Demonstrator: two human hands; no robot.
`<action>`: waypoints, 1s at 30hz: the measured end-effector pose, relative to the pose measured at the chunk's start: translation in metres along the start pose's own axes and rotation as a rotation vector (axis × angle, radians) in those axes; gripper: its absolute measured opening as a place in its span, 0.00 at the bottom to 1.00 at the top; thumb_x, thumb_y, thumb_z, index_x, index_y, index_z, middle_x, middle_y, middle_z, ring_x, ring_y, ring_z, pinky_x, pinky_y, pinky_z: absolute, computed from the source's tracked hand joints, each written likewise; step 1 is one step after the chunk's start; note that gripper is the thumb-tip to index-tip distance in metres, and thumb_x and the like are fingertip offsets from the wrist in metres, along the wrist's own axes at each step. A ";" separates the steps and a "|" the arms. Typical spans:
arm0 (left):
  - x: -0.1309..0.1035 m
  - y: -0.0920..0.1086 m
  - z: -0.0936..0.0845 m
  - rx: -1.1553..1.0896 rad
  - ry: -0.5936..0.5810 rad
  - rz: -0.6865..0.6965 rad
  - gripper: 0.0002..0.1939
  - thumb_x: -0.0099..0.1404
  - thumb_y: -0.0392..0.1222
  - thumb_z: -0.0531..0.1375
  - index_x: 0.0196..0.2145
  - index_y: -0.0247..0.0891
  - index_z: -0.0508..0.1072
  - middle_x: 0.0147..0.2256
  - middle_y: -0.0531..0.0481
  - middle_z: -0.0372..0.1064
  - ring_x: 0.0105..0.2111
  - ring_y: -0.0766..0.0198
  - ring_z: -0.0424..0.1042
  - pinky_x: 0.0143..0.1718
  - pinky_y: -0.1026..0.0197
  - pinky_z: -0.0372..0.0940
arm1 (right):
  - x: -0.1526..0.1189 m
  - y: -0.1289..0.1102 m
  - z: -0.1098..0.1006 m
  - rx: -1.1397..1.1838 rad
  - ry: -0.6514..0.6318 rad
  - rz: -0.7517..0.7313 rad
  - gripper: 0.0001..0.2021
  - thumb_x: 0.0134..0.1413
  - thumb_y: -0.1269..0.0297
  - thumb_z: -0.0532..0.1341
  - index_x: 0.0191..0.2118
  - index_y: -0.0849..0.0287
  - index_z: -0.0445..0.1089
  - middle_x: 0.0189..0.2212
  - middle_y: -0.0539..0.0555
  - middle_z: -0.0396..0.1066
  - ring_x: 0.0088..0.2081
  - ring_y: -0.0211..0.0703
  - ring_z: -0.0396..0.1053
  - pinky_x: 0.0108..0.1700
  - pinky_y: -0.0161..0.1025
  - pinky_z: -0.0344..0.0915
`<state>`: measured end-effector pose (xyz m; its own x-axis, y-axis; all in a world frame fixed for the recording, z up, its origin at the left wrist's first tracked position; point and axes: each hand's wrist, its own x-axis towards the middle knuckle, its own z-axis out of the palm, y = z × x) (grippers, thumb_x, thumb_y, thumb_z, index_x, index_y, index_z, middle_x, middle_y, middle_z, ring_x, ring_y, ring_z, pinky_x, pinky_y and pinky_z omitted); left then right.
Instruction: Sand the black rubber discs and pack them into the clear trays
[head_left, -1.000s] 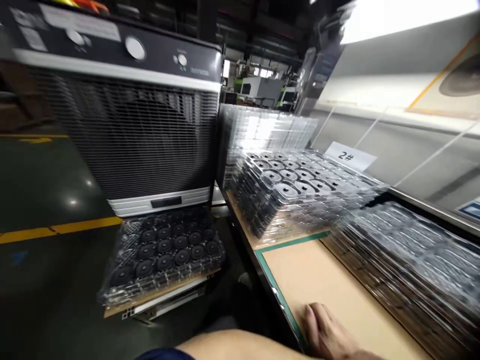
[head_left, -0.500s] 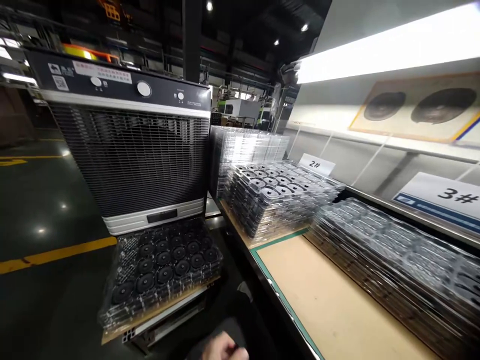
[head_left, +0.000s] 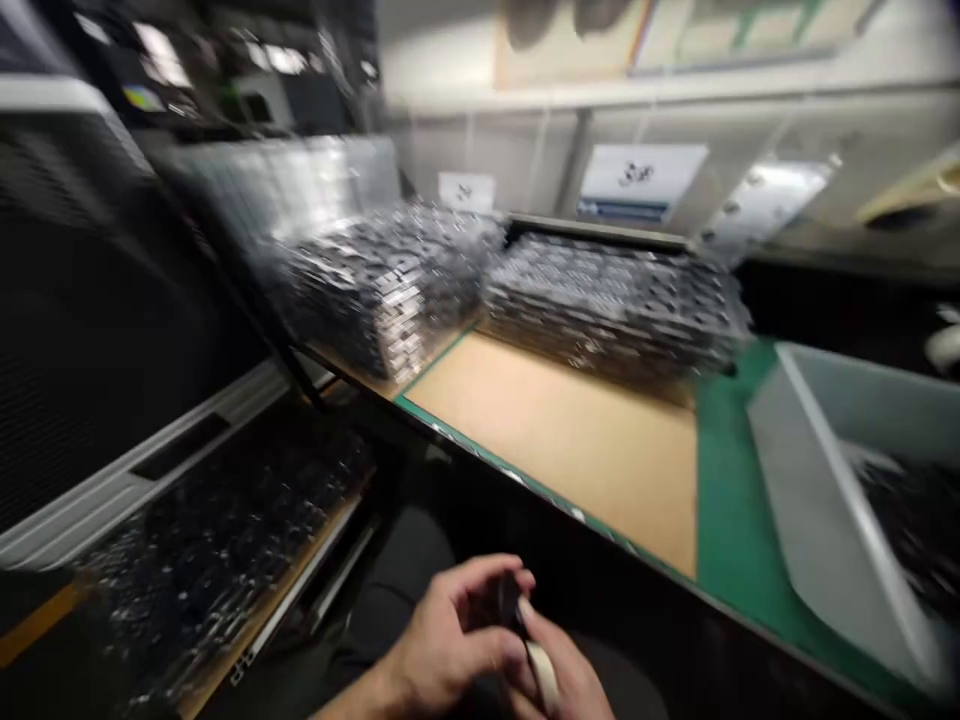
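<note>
In front of my lap, my left hand (head_left: 450, 630) curls its fingers and thumb around a small dark part (head_left: 511, 600), which looks thin and disc-like but is blurred. My right hand (head_left: 570, 672) meets it from the other side, its fingertips closed on the same part. Between the two hands shows a pale curved band (head_left: 543, 680); whether it belongs to the dark part I cannot tell. Beyond the hands lies a tan board (head_left: 555, 430) on the green bench top (head_left: 739, 480).
Stacked clear trays (head_left: 405, 280) stand at the bench's back left, with a lower tray stack (head_left: 607, 300) beside them. To the right, a grey bin (head_left: 810, 520) holds dark parts. Dark-filled trays (head_left: 225, 540) sit low on the left, near a large cooler (head_left: 97, 300).
My view has swung right, bringing the grey bin into sight. Both hands now show together at the dark part; before, only part of one hand showed at the bottom edge.
</note>
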<state>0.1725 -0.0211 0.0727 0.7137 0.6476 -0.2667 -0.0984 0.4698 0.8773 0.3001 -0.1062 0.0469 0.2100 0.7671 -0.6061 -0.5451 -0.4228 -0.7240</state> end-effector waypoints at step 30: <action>-0.020 0.036 -0.007 -0.306 0.193 -0.085 0.29 0.59 0.40 0.75 0.58 0.40 0.77 0.61 0.39 0.73 0.62 0.46 0.71 0.62 0.52 0.67 | -0.042 -0.050 0.025 -0.757 0.101 -0.916 0.07 0.66 0.75 0.59 0.46 0.59 0.71 0.37 0.53 0.73 0.36 0.38 0.71 0.41 0.36 0.69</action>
<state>0.1504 -0.0130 0.1068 0.5868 0.6864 -0.4295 -0.2683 0.6653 0.6967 0.2985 -0.1053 0.1172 0.3530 0.9048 0.2384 0.4514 0.0585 -0.8904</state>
